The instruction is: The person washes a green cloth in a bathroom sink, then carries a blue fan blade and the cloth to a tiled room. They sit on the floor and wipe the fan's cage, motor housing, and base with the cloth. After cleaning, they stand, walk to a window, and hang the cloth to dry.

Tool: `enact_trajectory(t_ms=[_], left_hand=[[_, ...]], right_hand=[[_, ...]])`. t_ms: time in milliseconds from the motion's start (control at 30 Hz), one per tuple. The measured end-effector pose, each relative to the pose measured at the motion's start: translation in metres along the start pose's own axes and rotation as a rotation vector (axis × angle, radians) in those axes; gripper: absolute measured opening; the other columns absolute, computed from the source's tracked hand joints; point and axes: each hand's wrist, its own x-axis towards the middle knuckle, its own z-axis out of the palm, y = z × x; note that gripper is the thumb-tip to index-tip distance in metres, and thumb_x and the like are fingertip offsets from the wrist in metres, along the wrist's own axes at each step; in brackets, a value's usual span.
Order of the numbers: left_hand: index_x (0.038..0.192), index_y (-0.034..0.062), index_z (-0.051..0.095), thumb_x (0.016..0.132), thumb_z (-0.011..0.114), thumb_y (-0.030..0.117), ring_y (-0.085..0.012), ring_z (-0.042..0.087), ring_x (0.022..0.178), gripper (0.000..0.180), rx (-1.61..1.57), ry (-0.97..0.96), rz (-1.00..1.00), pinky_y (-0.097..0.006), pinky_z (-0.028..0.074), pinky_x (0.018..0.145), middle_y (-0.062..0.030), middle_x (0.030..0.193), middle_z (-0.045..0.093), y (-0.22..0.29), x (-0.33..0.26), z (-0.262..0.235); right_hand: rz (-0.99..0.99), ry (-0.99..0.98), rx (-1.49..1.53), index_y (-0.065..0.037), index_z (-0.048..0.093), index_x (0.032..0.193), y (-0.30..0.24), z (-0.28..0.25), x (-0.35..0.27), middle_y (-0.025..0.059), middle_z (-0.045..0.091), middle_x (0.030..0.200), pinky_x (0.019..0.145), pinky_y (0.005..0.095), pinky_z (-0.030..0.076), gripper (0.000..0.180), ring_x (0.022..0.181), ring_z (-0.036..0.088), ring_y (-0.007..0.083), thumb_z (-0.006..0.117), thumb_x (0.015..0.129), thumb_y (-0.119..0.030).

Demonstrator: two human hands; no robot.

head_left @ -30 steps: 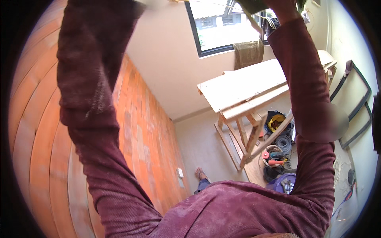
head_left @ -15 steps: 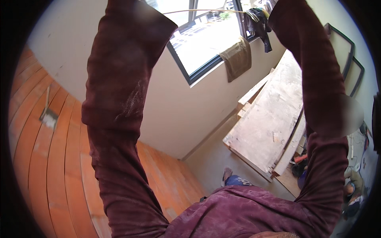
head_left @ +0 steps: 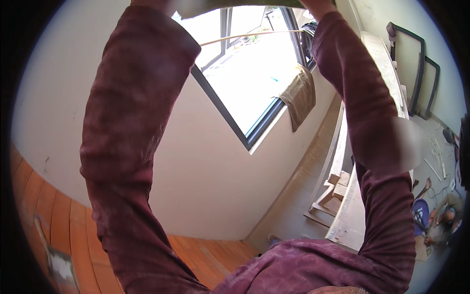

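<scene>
Both my arms, in dusty maroon sleeves, reach up to the top edge of the head view. A strip of an olive-green, flat-looking thing [head_left: 230, 7] spans the top between my wrists; its kind cannot be made out. Only the lower part of my left hand [head_left: 152, 4] shows, next to the strip's left end. At its right end is the base of my right hand [head_left: 319, 6]. The fingers of both hands lie beyond the picture, so their grip is hidden. Below the strip, a thin pale rod or cord [head_left: 249, 35] crosses in front of the window.
A dark-framed window [head_left: 223, 103] stands ahead, a brown cloth [head_left: 299, 95] over its sill. Orange planks [head_left: 81, 232] lie at left with a wooden-handled, white-caked tool [head_left: 61, 267]. At right are a long wooden bench [head_left: 350, 218], dark frames [head_left: 416, 73] and another person [head_left: 448, 213].
My view has shifted and turned. The wrists and the green strip have come into the picture at the top. The white-caked tool now appears lower, and the bench farther right.
</scene>
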Motion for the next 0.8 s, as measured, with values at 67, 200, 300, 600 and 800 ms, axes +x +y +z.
enact_trajectory(t_ms=[67,200,300,600,800], left_hand=[[0.112,0.0093,0.046,0.078,0.064,0.001,-0.0253,0.065,0.086,0.039,-0.177,0.072,0.095,-0.035,0.053,0.067,-0.0078,0.091,0.064,-0.008,-0.021,0.014],[0.112,0.0082,0.044,0.083,0.048,-0.001,-0.0261,0.064,0.082,0.031,-0.185,-0.089,0.021,-0.036,0.052,0.067,-0.0092,0.093,0.061,0.005,-0.057,0.036],[0.113,0.0064,0.043,0.089,0.04,0.004,-0.0264,0.064,0.081,0.024,-0.192,-0.315,-0.068,-0.038,0.053,0.069,-0.0093,0.094,0.061,0.0,-0.076,0.044],[0.139,0.0033,0.017,0.086,0.063,0.017,-0.0261,0.067,0.077,0.071,0.088,-1.075,-0.283,-0.034,0.054,0.064,-0.0197,0.091,0.066,-0.019,-0.152,0.13],[0.13,0.0039,0.046,0.083,0.068,0.028,-0.0268,0.062,0.1,0.057,-0.152,-1.33,-0.484,-0.036,0.046,0.091,-0.0137,0.103,0.066,-0.036,-0.185,0.155]], right_hand=[[0.316,-0.188,0.092,0.001,0.034,0.132,-0.003,0.005,-0.024,0.0286,0.043,0.121,0.091,0.0486,0.037,0.058,0.112,0.042,0.0458,0.055,0.079,-0.006],[0.272,-0.19,-0.102,0.003,0.038,0.128,0.034,0.032,-0.092,0.0286,0.046,0.118,0.09,0.0478,0.037,0.051,0.11,0.044,0.0435,0.051,0.08,-0.007],[0.224,-0.093,-0.077,0.004,0.041,0.123,0.021,0.049,-0.127,0.0278,0.047,0.113,0.091,0.0467,0.037,0.045,0.108,0.045,0.0436,0.051,0.081,-0.009],[0.79,-0.962,0.192,-0.006,0.061,0.116,0.081,0.137,-0.223,0.016,0.064,0.107,0.094,0.0356,0.042,0.053,0.106,0.057,0.0272,0.052,0.087,-0.049],[0.766,-1.36,0.314,-0.016,0.069,0.107,0.108,0.15,-0.265,0.0117,0.066,0.099,0.09,0.0366,0.044,0.059,0.1,0.058,0.0247,0.038,0.089,-0.063]])
